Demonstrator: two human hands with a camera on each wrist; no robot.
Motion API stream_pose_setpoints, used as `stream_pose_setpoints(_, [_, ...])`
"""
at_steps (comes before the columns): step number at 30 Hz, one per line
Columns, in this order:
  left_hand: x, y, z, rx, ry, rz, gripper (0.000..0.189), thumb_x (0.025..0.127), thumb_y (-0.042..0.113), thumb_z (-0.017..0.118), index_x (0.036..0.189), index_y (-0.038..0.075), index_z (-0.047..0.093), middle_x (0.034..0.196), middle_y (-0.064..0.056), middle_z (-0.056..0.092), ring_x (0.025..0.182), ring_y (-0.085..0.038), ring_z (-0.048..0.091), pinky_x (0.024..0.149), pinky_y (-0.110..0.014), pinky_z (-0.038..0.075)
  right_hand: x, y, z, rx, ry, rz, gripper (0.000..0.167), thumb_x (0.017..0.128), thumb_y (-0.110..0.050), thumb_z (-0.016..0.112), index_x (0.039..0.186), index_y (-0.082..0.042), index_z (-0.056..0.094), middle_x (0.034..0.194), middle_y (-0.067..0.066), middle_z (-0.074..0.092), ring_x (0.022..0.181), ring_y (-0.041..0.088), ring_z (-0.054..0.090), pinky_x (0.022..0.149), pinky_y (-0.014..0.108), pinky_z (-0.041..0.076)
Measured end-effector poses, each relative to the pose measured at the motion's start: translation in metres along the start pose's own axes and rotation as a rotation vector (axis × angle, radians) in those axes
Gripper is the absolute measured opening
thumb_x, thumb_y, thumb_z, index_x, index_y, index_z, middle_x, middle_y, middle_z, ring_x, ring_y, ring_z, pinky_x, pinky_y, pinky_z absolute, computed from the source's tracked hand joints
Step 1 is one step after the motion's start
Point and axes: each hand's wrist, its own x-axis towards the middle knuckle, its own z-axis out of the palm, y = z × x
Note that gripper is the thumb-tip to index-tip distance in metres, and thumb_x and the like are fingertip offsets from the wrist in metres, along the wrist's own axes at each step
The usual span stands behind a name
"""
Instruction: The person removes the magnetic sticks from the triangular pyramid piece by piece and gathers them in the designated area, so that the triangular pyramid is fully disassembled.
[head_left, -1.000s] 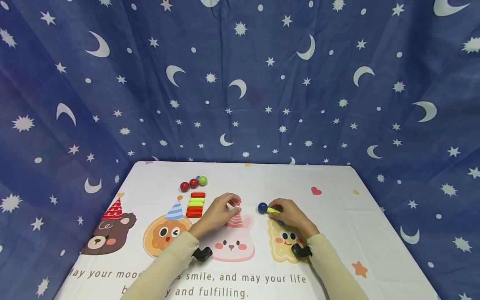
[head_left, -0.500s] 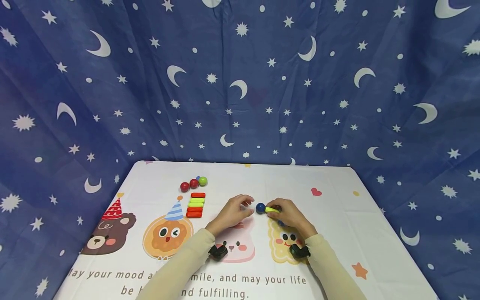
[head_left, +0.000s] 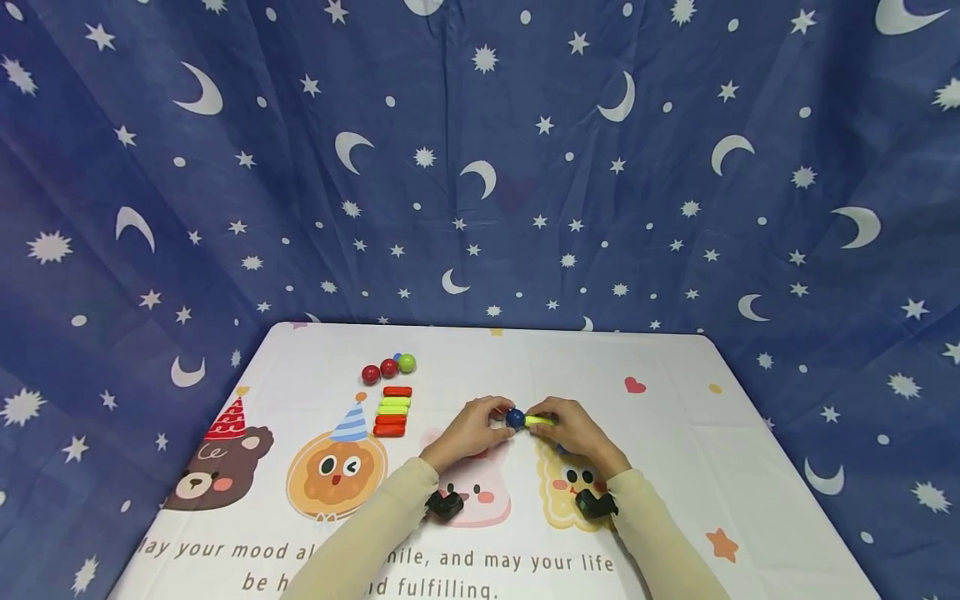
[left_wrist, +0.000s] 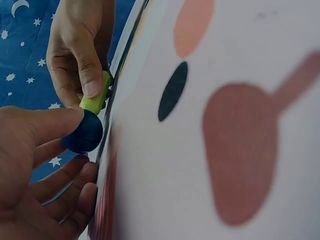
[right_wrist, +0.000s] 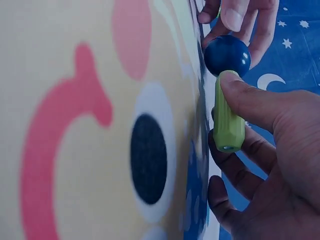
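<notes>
In the head view, a dark blue ball [head_left: 515, 418] meets the end of a yellow-green stick [head_left: 538, 421] over the middle of the table. My left hand [head_left: 474, 429] pinches the ball between thumb and fingers from the left. From the other side my right hand [head_left: 572, 427] grips the stick. The right wrist view shows the stick [right_wrist: 229, 120] as a faceted rod with a small round spot in its near end, the thumb lying along it. Up close in the left wrist view, my left thumb lies against the ball [left_wrist: 84, 132], other fingers spread below.
At the back left, two red balls [head_left: 380, 372] and a green ball [head_left: 407, 362] stand in a row. Nearer, several red and yellow-green sticks [head_left: 393, 411] lie stacked side by side. A printed white cloth [head_left: 660, 450] covers the table, with a starry blue curtain [head_left: 480, 233] behind.
My left hand has moved right to the blue ball and taken hold of it. The ball and stick have shifted slightly left with my right hand, which keeps its grip.
</notes>
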Motion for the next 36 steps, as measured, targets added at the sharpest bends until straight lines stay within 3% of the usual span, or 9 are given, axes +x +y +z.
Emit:
stream_pose_setpoints(6, [0.0023, -0.0019, 0.0024, 0.03, -0.013, 0.005, 0.04, 0.088, 0.028, 0.073, 0.124, 0.015, 0.063, 0.108, -0.001, 0.071, 0.102, -0.017, 0.066, 0.115, -0.055, 0.028, 0.0007, -0.0057, 0.0013, 0.023, -0.008, -0.027, 0.021, 0.088, -0.02, 0.073, 0.109, -0.018, 0.074, 0.099, -0.007, 0.07, 0.092, 0.01, 0.062, 0.088, 0.034, 0.051])
stream_pose_setpoints(11, [0.0018, -0.0025, 0.0039, 0.026, -0.013, -0.006, 0.035, 0.088, 0.027, 0.074, 0.12, 0.017, 0.064, 0.104, 0.001, 0.071, 0.1, -0.015, 0.065, 0.119, -0.058, 0.02, 0.0018, -0.0071, 0.0023, 0.023, -0.017, 0.03, 0.02, 0.087, -0.021, 0.075, 0.107, -0.02, 0.074, 0.099, -0.008, 0.071, 0.092, 0.009, 0.062, 0.091, 0.036, 0.051])
stream_pose_setpoints(17, [0.0011, -0.002, 0.0035, 0.013, -0.004, -0.009, 0.033, 0.087, 0.026, 0.075, 0.117, 0.017, 0.065, 0.104, 0.001, 0.072, 0.101, -0.015, 0.066, 0.115, -0.051, 0.03, 0.0021, -0.004, 0.0014, 0.031, -0.026, 0.081, 0.018, 0.087, -0.022, 0.074, 0.105, -0.019, 0.073, 0.1, -0.006, 0.071, 0.096, 0.012, 0.063, 0.096, 0.041, 0.05])
stream_pose_setpoints(23, [0.0005, -0.0009, 0.0027, 0.002, -0.021, -0.022, 0.033, 0.088, 0.023, 0.074, 0.118, 0.016, 0.063, 0.107, 0.0, 0.069, 0.102, -0.014, 0.064, 0.098, -0.038, 0.047, 0.0027, -0.0016, 0.0025, 0.017, -0.039, 0.061, 0.019, 0.088, -0.024, 0.073, 0.106, -0.02, 0.073, 0.101, -0.006, 0.071, 0.095, 0.012, 0.062, 0.095, 0.041, 0.05])
stream_pose_setpoints(36, [-0.0046, 0.0036, 0.0022, 0.007, -0.029, -0.027, 0.034, 0.092, 0.023, 0.069, 0.125, 0.017, 0.059, 0.116, -0.004, 0.066, 0.105, -0.017, 0.062, 0.095, -0.037, 0.049, 0.0062, 0.0001, 0.0009, 0.028, -0.057, 0.065, 0.016, 0.088, -0.024, 0.073, 0.104, -0.022, 0.074, 0.102, -0.005, 0.072, 0.092, 0.01, 0.062, 0.092, 0.039, 0.051])
